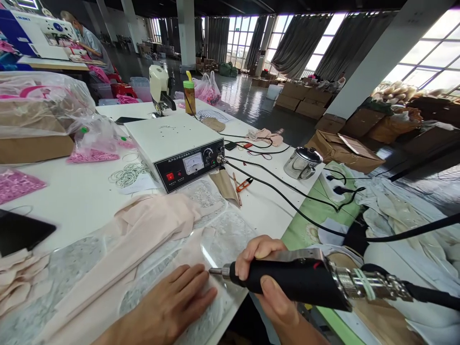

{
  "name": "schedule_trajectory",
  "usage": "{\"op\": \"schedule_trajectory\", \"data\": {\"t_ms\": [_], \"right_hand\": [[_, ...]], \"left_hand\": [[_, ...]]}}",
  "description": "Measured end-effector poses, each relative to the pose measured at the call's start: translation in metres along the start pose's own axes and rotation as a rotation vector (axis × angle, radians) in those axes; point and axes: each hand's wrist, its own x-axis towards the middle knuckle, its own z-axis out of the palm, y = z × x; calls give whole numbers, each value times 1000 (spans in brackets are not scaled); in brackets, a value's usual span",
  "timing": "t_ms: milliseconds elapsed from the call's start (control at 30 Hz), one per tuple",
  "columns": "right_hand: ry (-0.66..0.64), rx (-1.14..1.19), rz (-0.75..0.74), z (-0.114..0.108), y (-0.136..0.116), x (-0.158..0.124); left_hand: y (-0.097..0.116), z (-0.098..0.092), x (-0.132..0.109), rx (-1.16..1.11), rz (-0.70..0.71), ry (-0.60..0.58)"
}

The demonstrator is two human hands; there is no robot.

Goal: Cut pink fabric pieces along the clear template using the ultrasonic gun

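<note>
My right hand [268, 273] grips a black ultrasonic welding handpiece [298, 278] with a metal tip and a thick cable at its rear. Its tip points left and ends right by the fingertips of my left hand [176, 297]. That hand lies flat with fingers stretched out, pressing on pale pink fabric [187, 251] under a clear plastic template [230, 230]. Whether the tip touches the fabric is hard to see. A longer piece of the pink fabric [143, 220] lies folded to the left, over a grey-white patterned surface.
Behind my hands stands a white control box [172, 139] with a dial. Orange thread snips [245, 184], a metal cup [303, 163] and a power strip [332, 186] are to the right. Black cables cross the table's right side. A person [89, 40] sits far left by a sewing machine [39, 33].
</note>
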Motion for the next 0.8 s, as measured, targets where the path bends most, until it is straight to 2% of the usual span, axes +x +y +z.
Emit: {"op": "schedule_trajectory", "data": {"t_ms": [167, 433, 667, 800], "right_hand": [[6, -27, 1, -2, 5, -1], [-3, -92, 61, -3, 10, 0], [20, 17, 50, -9, -17, -7], [51, -22, 95, -11, -32, -11]], "left_hand": [[1, 2, -3, -17, 8, -64], [6, -6, 2, -31, -52, -55], [21, -7, 3, -27, -96, -26], [17, -13, 4, -2, -98, -20]]}}
